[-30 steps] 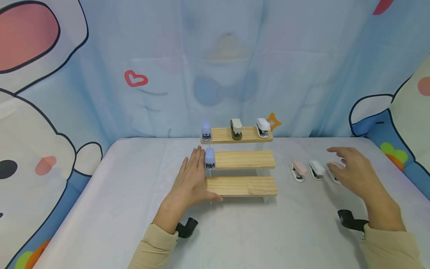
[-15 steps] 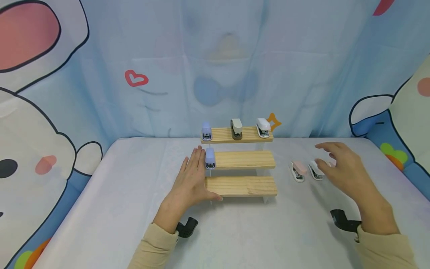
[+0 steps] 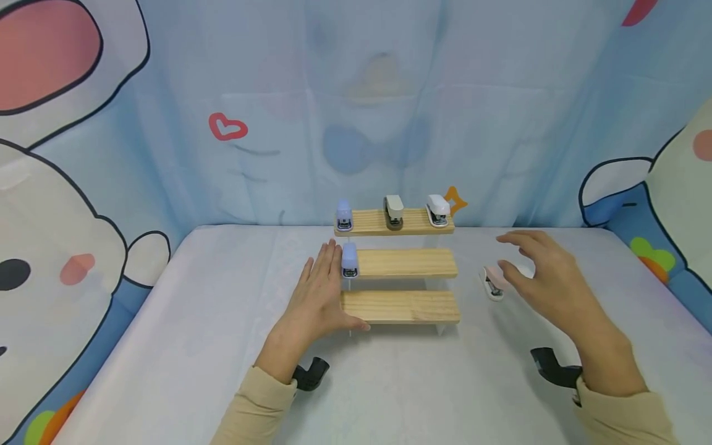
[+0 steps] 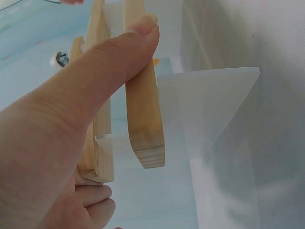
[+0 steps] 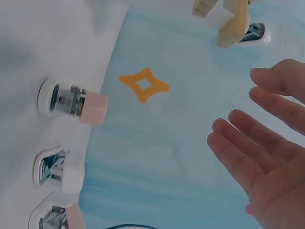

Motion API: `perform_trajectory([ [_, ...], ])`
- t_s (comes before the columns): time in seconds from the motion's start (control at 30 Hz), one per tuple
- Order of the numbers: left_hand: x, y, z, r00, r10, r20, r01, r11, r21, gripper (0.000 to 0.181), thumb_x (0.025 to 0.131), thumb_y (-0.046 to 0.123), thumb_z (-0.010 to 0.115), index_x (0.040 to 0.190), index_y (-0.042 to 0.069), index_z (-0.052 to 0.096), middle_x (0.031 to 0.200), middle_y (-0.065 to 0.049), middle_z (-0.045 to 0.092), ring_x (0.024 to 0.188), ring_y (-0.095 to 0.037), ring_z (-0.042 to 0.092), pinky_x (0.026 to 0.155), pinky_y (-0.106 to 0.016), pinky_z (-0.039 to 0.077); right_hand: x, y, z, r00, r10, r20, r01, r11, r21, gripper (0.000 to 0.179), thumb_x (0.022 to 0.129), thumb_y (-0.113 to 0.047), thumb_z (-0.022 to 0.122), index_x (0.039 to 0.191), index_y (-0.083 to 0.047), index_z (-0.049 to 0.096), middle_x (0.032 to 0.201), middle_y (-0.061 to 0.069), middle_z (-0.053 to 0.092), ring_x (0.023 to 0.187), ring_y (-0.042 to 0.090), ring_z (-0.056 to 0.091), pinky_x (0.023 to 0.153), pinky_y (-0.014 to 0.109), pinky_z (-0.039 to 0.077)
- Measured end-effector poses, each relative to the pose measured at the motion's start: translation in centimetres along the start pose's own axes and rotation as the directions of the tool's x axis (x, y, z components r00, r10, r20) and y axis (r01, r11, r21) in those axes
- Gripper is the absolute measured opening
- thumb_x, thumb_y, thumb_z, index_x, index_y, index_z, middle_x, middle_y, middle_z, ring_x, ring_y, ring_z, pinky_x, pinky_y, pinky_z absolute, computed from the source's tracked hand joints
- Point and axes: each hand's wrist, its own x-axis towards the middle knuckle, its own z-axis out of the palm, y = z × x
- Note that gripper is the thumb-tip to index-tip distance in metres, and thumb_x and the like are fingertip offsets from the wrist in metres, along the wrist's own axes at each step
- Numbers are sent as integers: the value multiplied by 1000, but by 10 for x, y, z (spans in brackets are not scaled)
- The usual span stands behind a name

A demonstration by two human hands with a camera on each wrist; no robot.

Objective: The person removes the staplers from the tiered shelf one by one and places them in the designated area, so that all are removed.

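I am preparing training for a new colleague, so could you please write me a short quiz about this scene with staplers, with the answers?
1. How many staplers stand on the top shelf?
2. True or false: the right hand is empty.
3. Which colour is the stapler on the middle shelf? A) pink B) white C) light purple

Key: 1. Three. 2. True. 3. C.

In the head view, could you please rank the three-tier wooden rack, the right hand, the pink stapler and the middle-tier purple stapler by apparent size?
1. Three-tier wooden rack
2. Right hand
3. Pink stapler and middle-tier purple stapler, unranked: they look too close in size.
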Motion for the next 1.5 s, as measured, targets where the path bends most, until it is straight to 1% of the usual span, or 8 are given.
perform_trajectory([
  [0.27, 1, 0, 0, 1000, 4, 0, -4, 1000, -2, 144, 58, 65, 87, 158, -1, 7, 167, -17, 3, 156, -29, 4, 127, -48, 10, 5, -19, 7, 997, -77, -24, 78, 997, 26, 43, 83, 1, 74, 124, -1, 63, 130, 22, 58, 107, 41, 59, 84, 59, 53],
  [0.47, 1, 0, 1, 1000, 7, -8, -7, 1000, -3, 144, 58, 64, 88, 158, -2, 8, 167, -17, 3, 156, -29, 5, 126, -49, 11, 9, -34, 10, 992, -121, -33, 123, 990, 74, 43, 83, 1, 74, 124, -2, 63, 129, 18, 59, 114, 37, 58, 85, 55, 53],
  [0.7, 0, 0, 0, 1000, 5, -8, -5, 1000, -1, 144, 58, 64, 87, 158, -1, 8, 167, -16, 3, 156, -28, 4, 127, -48, 11, 16, -49, 20, 972, -223, -67, 229, 969, 93, 42, 81, 4, 75, 121, -2, 65, 125, 18, 61, 112, 36, 60, 82, 52, 54],
  [0.83, 0, 0, 0, 1000, 4, -5, -4, 1000, -1, 144, 58, 65, 87, 158, -1, 7, 167, -16, 3, 156, -29, 5, 127, -48, 11, 19, -58, 27, 962, -263, -67, 270, 955, 119, 41, 81, 5, 74, 121, -1, 64, 124, 16, 61, 114, 34, 59, 85, 51, 54],
  [1.0, 0, 0, 0, 1000, 11, -8, -11, 1000, 2, 143, 59, 65, 87, 158, -2, 8, 167, -17, 3, 156, -30, 5, 126, -49, 11, 23, -69, 34, 945, -319, -66, 326, 933, 152, 39, 83, 2, 74, 120, -1, 64, 122, 14, 62, 111, 32, 61, 83, 45, 54],
  [1.17, 1, 0, 1, 1000, 5, -2, -5, 1000, 9, 143, 59, 65, 86, 158, -1, 6, 167, -16, 2, 156, -29, 5, 127, -47, 10, 28, -82, 44, 936, -349, -49, 352, 917, 186, 35, 85, 0, 74, 119, -1, 64, 122, 14, 63, 109, 31, 63, 82, 44, 56],
  [1.3, 1, 0, 1, 1000, 11, -10, -11, 1000, 13, 143, 59, 66, 86, 158, -2, 8, 167, -17, 4, 156, -30, 7, 127, -48, 12, 32, -92, 53, 932, -360, -32, 359, 910, 210, 34, 85, -2, 74, 118, -1, 65, 122, 15, 63, 111, 34, 63, 87, 48, 56],
  [1.5, 1, 0, 1, 1000, 13, -7, -13, 1000, 12, 143, 59, 66, 86, 158, -1, 7, 167, -17, 4, 156, -29, 5, 127, -48, 11, 38, -109, 63, 935, -351, 45, 329, 909, 255, 35, 88, -9, 74, 121, 0, 64, 125, 15, 62, 117, 32, 61, 96, 47, 54],
])
